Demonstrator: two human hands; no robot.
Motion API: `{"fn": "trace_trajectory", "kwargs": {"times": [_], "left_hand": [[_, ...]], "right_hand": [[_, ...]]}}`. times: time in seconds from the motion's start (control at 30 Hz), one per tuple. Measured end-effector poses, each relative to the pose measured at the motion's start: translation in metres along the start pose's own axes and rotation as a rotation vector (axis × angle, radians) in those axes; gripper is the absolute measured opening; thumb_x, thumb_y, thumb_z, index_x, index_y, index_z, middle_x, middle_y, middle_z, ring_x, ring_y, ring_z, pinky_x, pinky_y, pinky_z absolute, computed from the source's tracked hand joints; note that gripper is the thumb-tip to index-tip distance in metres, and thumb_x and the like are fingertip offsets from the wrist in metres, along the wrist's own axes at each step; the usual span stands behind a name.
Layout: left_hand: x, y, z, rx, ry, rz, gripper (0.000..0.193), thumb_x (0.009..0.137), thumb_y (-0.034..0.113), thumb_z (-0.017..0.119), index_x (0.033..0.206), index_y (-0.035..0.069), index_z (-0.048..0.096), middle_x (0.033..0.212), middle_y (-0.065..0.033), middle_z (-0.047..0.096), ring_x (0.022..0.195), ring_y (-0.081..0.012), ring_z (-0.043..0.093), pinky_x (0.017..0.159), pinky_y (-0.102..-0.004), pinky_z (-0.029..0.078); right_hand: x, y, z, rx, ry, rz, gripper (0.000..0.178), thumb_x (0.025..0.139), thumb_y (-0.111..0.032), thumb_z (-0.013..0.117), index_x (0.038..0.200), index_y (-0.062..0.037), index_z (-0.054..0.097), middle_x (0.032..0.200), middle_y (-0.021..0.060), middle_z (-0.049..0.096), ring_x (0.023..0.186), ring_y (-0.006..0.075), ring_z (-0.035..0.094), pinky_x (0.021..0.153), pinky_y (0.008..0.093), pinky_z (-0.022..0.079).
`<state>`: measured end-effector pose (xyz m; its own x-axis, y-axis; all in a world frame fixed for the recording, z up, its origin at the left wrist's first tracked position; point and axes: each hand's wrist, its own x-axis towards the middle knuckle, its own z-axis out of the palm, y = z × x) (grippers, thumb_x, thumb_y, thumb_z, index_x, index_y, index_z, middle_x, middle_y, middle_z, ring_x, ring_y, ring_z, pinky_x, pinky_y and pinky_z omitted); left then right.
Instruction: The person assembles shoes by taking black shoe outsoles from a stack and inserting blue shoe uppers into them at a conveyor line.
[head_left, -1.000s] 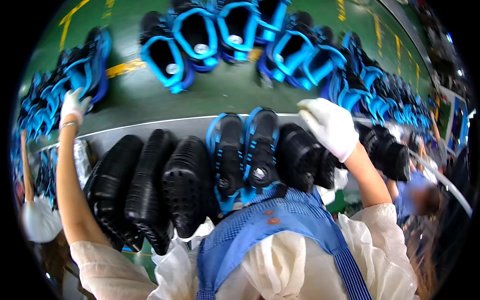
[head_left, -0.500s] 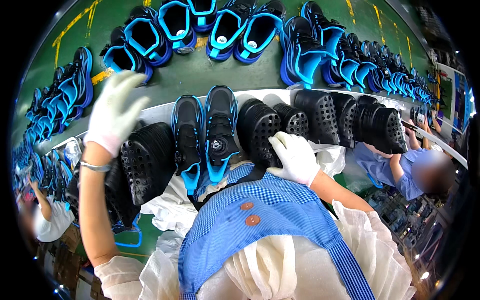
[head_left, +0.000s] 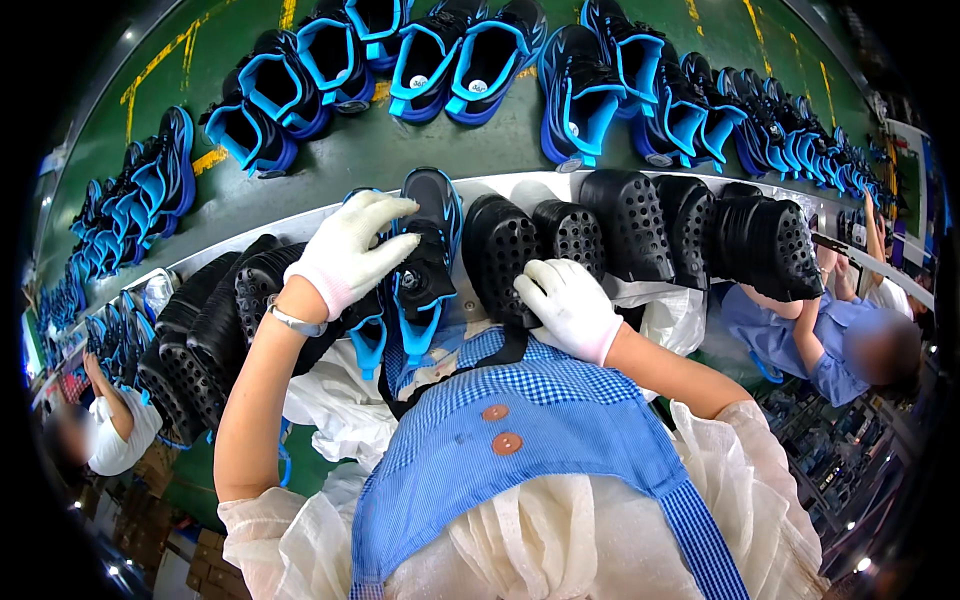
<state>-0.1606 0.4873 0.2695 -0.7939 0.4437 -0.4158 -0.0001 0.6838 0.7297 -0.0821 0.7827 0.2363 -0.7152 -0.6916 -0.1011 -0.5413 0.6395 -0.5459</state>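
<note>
A pair of black and blue sneakers stands in front of me, toes pointing away: a left shoe (head_left: 369, 338) and a right shoe (head_left: 428, 262) with a round dial on its tongue. My left hand (head_left: 352, 248), in a white glove, is over the left shoe and hides much of it. Its fingers are spread, thumb and forefinger reaching toward the right shoe. In a matching glove, my right hand (head_left: 568, 312) rests against the near end of a stack of black perforated insoles (head_left: 500, 250). Its fingers are slightly bent, with thumb and forefinger apart.
More insole stacks (head_left: 630, 225) line the ledge to the right, others (head_left: 205, 310) to the left. Beyond, a green conveyor belt (head_left: 340, 150) carries rows of similar sneakers (head_left: 490, 60). Co-workers sit at far right (head_left: 800, 330) and far left (head_left: 120, 430).
My left hand has come down and to the right, from above the left insole stacks to over the left shoe. My right hand has shifted slightly left. The belt shoes sit slightly differently in view.
</note>
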Motion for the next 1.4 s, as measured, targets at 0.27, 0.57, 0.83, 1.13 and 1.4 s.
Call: {"fn": "trace_trajectory", "kwargs": {"times": [0.27, 0.57, 0.83, 1.13, 1.4], "left_hand": [[0.003, 0.017, 0.014, -0.793, -0.111, -0.118, 0.058, 0.096, 0.028, 0.056, 0.142, -0.001, 0.037, 0.130, -0.0174, 0.051, 0.116, -0.0249, 0.054, 0.100, -0.0346, 0.043], [-0.007, 0.010, -0.045, -1.576, 0.274, -0.032, 0.038, 0.091, 0.028, 0.059, 0.121, 0.005, 0.051, 0.099, -0.0096, 0.062, 0.094, -0.0245, 0.063, 0.086, -0.0402, 0.052], [-0.019, -0.075, -0.105, -1.090, 0.902, -0.151, 0.025, 0.090, 0.031, 0.066, 0.094, 0.007, 0.061, 0.081, 0.0065, 0.054, 0.071, -0.0037, 0.046, 0.063, -0.0213, 0.039], [-0.021, -0.192, -0.142, -0.547, 0.426, -0.484, 0.053, 0.088, 0.046, 0.056, 0.108, -0.003, 0.063, 0.096, -0.0114, 0.062, 0.088, -0.0203, 0.058, 0.082, -0.0343, 0.046], [0.014, -0.245, -0.123, 0.190, 0.334, -0.069, 0.032, 0.079, 0.021, 0.062, 0.106, 0.004, 0.065, 0.104, -0.0202, 0.061, 0.101, -0.0370, 0.059, 0.090, -0.0408, 0.047]], "right_hand": [[0.011, -0.029, -0.086, 0.236, 0.012, 0.022, 0.060, 0.055, -0.019, 0.080, 0.108, -0.0050, 0.055, 0.109, 0.0146, 0.054, 0.100, 0.0345, 0.055, 0.086, 0.0411, 0.046], [0.129, -0.057, -0.093, 0.425, 0.027, -0.137, 0.074, 0.071, -0.021, 0.073, 0.134, 0.0025, 0.041, 0.128, 0.0237, 0.049, 0.115, 0.0386, 0.052, 0.097, 0.0413, 0.044], [0.242, -0.111, -0.043, 0.463, -0.033, 0.053, 0.054, 0.081, -0.039, 0.066, 0.110, 0.0052, 0.051, 0.092, 0.0280, 0.062, 0.090, 0.0430, 0.062, 0.082, 0.0462, 0.050], [0.361, -0.098, -0.003, 0.108, -0.178, 0.142, 0.040, 0.082, -0.034, 0.058, 0.091, 0.0051, 0.060, 0.082, 0.0270, 0.065, 0.081, 0.0406, 0.066, 0.076, 0.0459, 0.053], [0.472, -0.103, 0.007, -0.309, -0.364, -0.073, 0.037, 0.077, -0.030, 0.056, 0.087, 0.0026, 0.071, 0.082, 0.0239, 0.067, 0.079, 0.0360, 0.067, 0.075, 0.0386, 0.054]]}}
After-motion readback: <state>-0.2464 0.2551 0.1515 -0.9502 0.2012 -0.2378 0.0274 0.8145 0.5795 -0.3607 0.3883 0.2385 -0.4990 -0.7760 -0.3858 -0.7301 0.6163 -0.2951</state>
